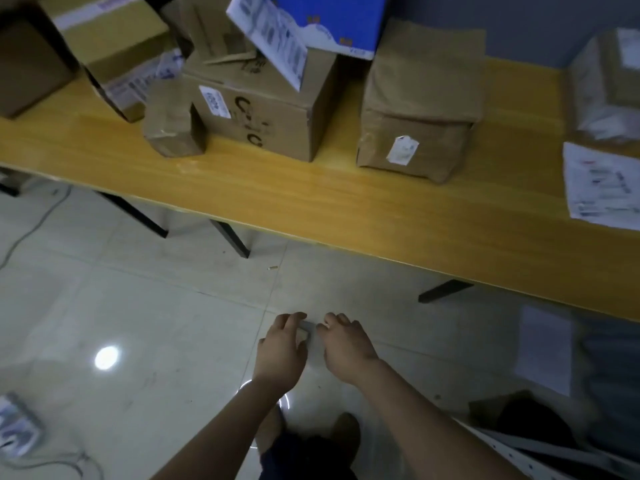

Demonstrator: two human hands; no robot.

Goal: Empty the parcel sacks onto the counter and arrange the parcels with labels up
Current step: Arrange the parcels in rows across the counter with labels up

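Observation:
Low over the tiled floor, in front of the counter (pixel 346 209), my left hand (pixel 282 344) and my right hand (pixel 346 344) are close together. Both have curled fingers pinching a small pale flat packet (pixel 307 330) between them; it is blurred and mostly hidden. On the counter stand a cardboard box (pixel 263 112) with a label on its side, a brown paper parcel (pixel 419 98) with a sticker on its front, a small taped parcel (pixel 171 123), a blue and white box (pixel 311 19) on top, and a white mailer (pixel 601 188) label up.
More cardboard boxes (pixel 110 36) crowd the counter's far left, and a plastic-wrapped parcel (pixel 606 88) sits at the far right. Black counter legs (pixel 232 237) stand on the floor. A power strip (pixel 17 427) with cable lies bottom left. A dark bag with a white label (pixel 543 348) lies at the right.

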